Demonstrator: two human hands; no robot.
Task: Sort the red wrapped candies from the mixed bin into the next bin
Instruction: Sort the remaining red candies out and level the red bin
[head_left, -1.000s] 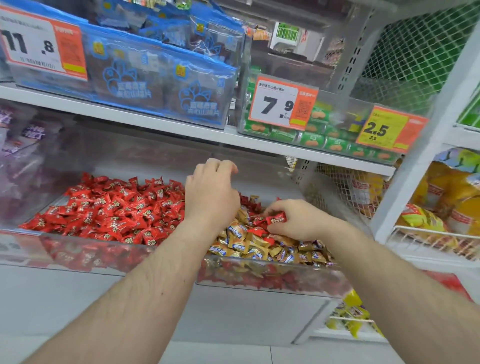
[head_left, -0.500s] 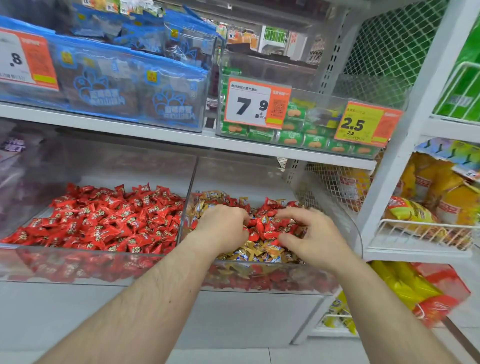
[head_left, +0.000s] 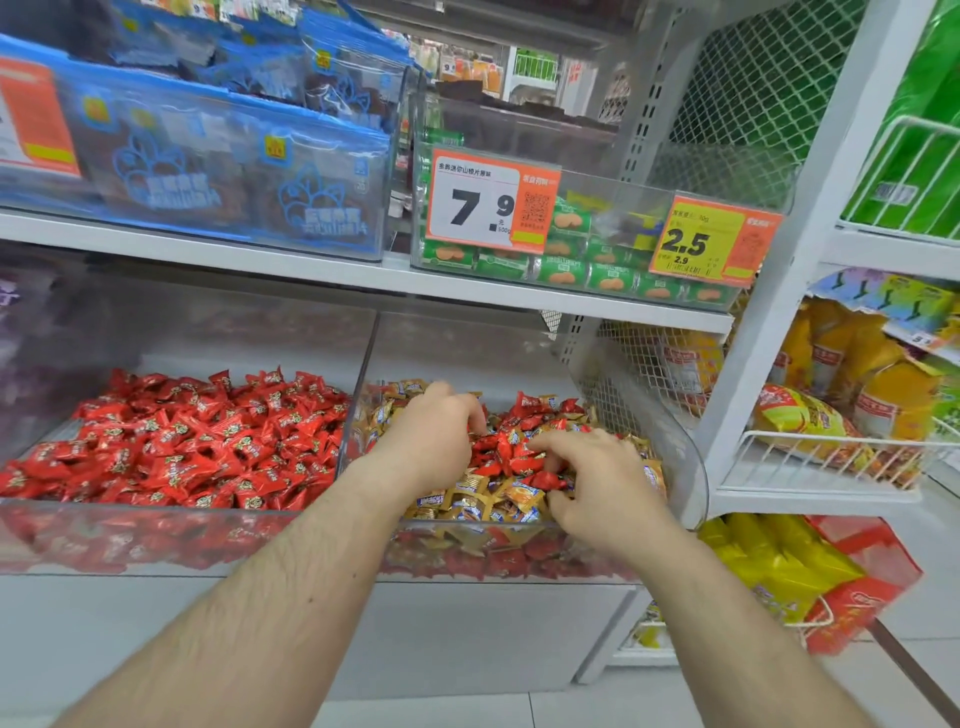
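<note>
Filling the clear left-hand bin (head_left: 171, 540) on the lower shelf, red wrapped candies (head_left: 197, 441) are lying heaped from its left wall to the clear divider (head_left: 358, 395) that it shares with the mixed bin (head_left: 693, 467). Just right of that divider, the left hand (head_left: 434, 441) is reaching into the mixed bin, its fingers curled downward into the pile — whether they are gripping a candy cannot be told, since the fingertips are hidden among the wrappers. Red candies in the mixed bin (head_left: 511, 449) are sitting in a cluster between the two hands, toward the middle and back, while gold wrapped candies (head_left: 483, 499) are lying along the front edge and in the back left corner. The right hand (head_left: 597, 478) is resting on the pile near the bin's curved right wall, fingers bent and spread over the wrappers, the tips touching red candies; no firm grip is showing.

Above, on the upper shelf (head_left: 311, 270), blue packets (head_left: 223, 171) are standing at the left in a clear tray, and green packets (head_left: 571, 260) are lining a second tray behind an orange 7.9 price tag (head_left: 488, 200) and a yellow 2.5 price tag (head_left: 714, 241). At the far right, yellow bags (head_left: 810, 415) are lying in a white wire basket (head_left: 831, 462).
</note>
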